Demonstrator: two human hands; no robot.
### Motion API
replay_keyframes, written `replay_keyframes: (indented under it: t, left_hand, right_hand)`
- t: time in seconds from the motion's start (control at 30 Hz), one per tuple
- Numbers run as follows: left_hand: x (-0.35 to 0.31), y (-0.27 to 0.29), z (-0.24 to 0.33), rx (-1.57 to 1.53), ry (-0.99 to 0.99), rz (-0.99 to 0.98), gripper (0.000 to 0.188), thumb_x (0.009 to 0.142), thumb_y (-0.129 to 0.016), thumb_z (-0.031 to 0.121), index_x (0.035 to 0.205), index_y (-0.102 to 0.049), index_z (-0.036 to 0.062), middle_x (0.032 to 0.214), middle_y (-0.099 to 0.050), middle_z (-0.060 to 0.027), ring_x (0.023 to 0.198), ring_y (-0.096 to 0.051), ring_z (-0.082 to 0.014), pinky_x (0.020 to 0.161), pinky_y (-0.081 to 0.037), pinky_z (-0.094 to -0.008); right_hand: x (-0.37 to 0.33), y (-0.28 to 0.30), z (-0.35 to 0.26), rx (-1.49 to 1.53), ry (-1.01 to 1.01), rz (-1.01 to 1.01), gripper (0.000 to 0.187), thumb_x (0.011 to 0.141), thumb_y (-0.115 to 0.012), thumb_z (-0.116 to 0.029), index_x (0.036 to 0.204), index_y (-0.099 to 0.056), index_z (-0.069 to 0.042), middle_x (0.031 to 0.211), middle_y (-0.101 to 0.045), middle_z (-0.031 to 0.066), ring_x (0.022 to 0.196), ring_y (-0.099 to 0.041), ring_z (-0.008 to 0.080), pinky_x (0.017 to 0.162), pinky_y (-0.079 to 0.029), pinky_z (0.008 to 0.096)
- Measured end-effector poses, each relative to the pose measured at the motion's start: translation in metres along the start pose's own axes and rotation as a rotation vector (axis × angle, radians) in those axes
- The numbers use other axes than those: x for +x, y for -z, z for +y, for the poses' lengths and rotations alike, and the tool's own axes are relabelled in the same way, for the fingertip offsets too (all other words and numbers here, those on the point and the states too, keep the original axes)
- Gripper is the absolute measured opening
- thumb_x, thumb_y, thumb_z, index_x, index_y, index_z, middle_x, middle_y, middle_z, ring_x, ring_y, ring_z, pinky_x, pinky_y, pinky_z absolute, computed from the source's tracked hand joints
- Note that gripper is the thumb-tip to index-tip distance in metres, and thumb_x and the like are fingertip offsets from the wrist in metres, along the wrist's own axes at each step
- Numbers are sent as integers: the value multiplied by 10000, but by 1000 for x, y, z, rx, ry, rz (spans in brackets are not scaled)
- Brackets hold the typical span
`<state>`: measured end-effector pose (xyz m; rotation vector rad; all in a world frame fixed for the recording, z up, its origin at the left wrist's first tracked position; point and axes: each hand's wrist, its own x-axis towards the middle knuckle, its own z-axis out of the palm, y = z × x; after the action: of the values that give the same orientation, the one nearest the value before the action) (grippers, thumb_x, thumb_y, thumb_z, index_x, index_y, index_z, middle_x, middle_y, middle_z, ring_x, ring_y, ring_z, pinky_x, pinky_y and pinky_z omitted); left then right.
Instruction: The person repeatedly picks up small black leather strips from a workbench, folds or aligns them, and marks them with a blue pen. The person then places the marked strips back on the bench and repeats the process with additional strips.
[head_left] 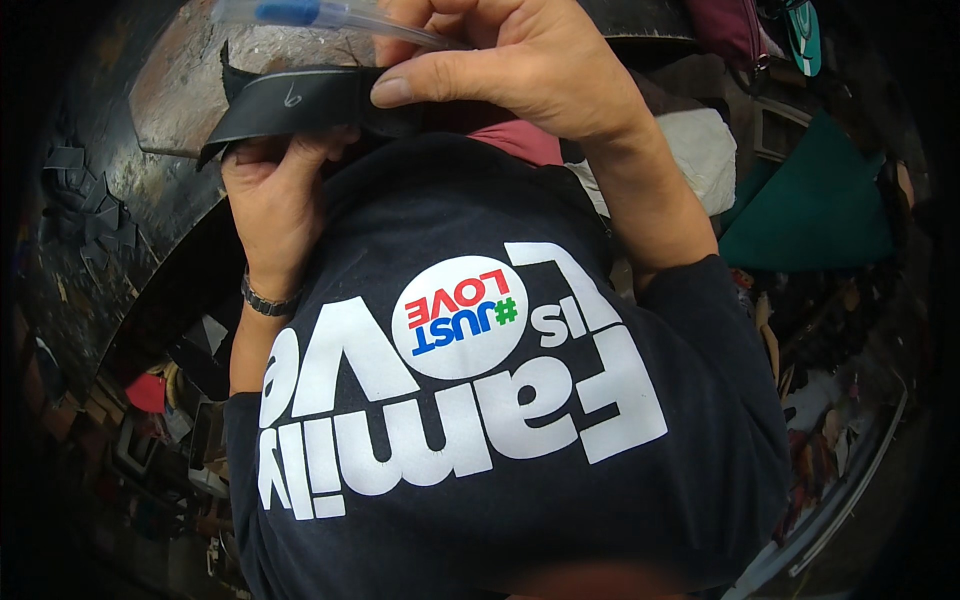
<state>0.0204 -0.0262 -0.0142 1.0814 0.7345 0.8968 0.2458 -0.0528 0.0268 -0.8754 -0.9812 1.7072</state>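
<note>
A black, leather-like strip (280,112) is stretched between my hands at the top of the head view, a small pale handwritten mark on its face. My left hand (270,200) grips it from below, fingers partly hidden behind it. The thumb of my right hand (520,75) presses on the strip's right end. Also in my right hand, a clear plastic pen (345,18) with a blue part inside slants over the strip, partly cut off by the picture's upper edge. Dark material stands up behind the strip's left end.
A worn pale slab (165,100) lies on the dark work surface (130,265) at left, near several black scraps (105,215). At right are white cloth (700,150), a green sheet (815,205) and a maroon bag (725,35). Clutter fills the lower left and right.
</note>
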Motion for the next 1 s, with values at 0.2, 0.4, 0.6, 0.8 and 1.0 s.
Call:
replay_keyframes:
  t: [0.2, 0.4, 0.6, 0.8, 1.0]
  left_hand:
    - [1, -5, 4, -19, 32, -73, 185, 897, -649, 104, 1037, -649, -17, 888, -682, -102, 794, -629, -156, 755, -512, -282]
    - [1, 0, 0, -35, -5, -154, 223, 915, -625, 106, 1116, -581, 22, 994, -655, -86, 830, -623, -164, 788, -522, -306]
    - [0, 3, -4, -54, -7, -171, 214, 918, -623, 115, 1108, -585, 27, 1000, -658, -89, 844, -629, -167, 785, -530, -315]
    - [0, 5, -3, -44, -3, -174, 217, 916, -625, 116, 1111, -591, 27, 1003, -665, -95, 849, -637, -167, 788, -538, -320]
    - [2, 6, -7, -57, -10, -178, 214, 916, -623, 104, 1109, -601, 16, 1000, -672, -97, 837, -650, -171, 769, -543, -310]
  right_hand:
    - [-2, 1, 2, 3, -31, 19, 127, 824, -702, -34, 917, -625, 4, 791, -627, 25, 722, -589, 84, 685, -468, 216]
    - [0, 0, 6, -38, -55, 23, 129, 817, -712, -38, 911, -633, 1, 805, -627, 17, 744, -569, 72, 712, -457, 214]
    - [3, 2, 10, -79, -22, -13, 136, 807, -719, -37, 908, -634, -4, 815, -621, 8, 757, -556, 65, 714, -452, 212]
    - [4, 1, 10, -59, -35, -8, 128, 806, -719, -35, 896, -632, -7, 807, -615, 5, 752, -550, 63, 703, -447, 208]
    - [1, 1, 9, 4, -74, 1, 117, 815, -717, -41, 891, -633, -16, 791, -607, -1, 729, -539, 63, 694, -441, 210]
